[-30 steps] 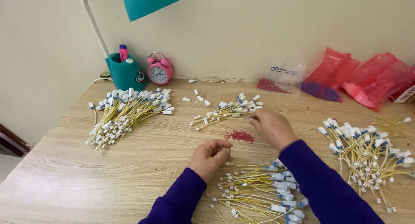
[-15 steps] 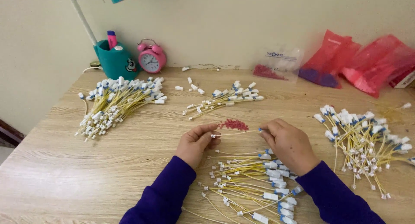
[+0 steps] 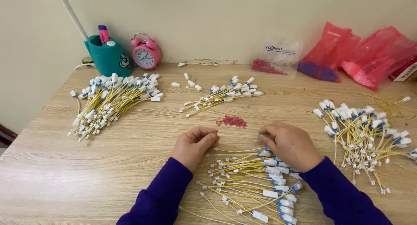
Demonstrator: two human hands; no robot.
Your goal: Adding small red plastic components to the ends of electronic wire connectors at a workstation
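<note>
My left hand [image 3: 195,144] and my right hand [image 3: 290,144] rest on the wooden table [image 3: 78,173], both with fingers pinched. The right fingertips close on the blue-and-white connector end of a thin yellow wire [image 3: 236,150] that runs across toward the left fingertips. Just below and between the hands lies a loose pile of yellow wires with white and blue connectors [image 3: 256,188]. A small heap of tiny red pieces [image 3: 232,121] sits just beyond the hands. Both sleeves are dark purple.
More bundles of wires lie at the left [image 3: 108,103], the middle back [image 3: 221,97] and the right [image 3: 365,129]. A teal pen holder [image 3: 108,55], a pink alarm clock [image 3: 146,54], a clear bag [image 3: 276,60] and red plastic bags [image 3: 360,55] line the wall.
My right hand has drawn back from beyond the red heap to just above the near pile. Both hands now sit level, a little apart. The view has tilted down.
</note>
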